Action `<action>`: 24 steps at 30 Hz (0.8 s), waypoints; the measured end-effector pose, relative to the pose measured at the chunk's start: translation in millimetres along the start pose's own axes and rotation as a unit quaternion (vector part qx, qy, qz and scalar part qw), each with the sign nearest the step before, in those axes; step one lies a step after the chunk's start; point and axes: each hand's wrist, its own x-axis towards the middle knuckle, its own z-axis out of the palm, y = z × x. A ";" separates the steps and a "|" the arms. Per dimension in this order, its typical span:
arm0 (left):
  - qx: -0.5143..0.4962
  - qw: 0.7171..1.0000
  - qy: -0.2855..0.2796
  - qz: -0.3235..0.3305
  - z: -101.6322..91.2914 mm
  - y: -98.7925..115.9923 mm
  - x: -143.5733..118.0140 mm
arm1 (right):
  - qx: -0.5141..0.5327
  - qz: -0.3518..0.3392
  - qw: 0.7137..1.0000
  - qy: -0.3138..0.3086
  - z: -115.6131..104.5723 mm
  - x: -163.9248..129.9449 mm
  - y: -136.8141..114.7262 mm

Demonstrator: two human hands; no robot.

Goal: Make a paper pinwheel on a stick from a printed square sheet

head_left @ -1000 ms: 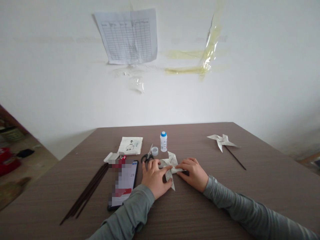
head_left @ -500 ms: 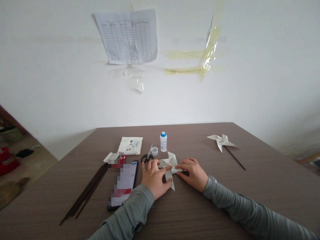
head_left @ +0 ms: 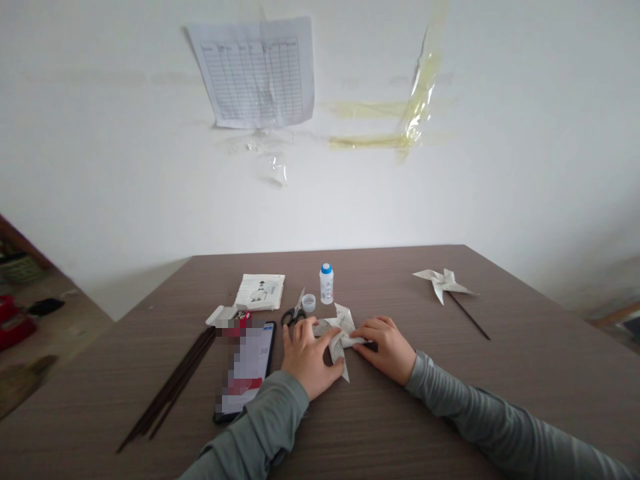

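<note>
A paper pinwheel head folded from printed paper lies on the brown table in front of me. My left hand presses on its left part, forefinger stretched across the middle. My right hand holds its right flap down with the fingertips. Both sleeves are grey.
Black scissors, a tape roll and a white bottle with a blue cap stand just behind the hands. A phone, dark sticks and a paper stack lie left. A finished pinwheel on a stick lies far right.
My left forefinger has curled in slightly on the paper; otherwise hands and objects stay where they were.
</note>
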 end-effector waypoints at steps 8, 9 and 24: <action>-0.012 1.000 -0.025 0.004 -7.7 0.8 1.7 | 0.005 0.006 1.000 0.002 -1.1 1.1 -1.5; -0.012 0.999 -0.032 0.001 -8.9 1.0 2.3 | 0.004 0.004 1.000 0.003 -1.0 1.2 -1.0; -0.015 0.999 -0.031 0.005 -5.1 -1.5 4.5 | 0.000 -0.004 1.000 0.007 -5.5 2.4 -5.8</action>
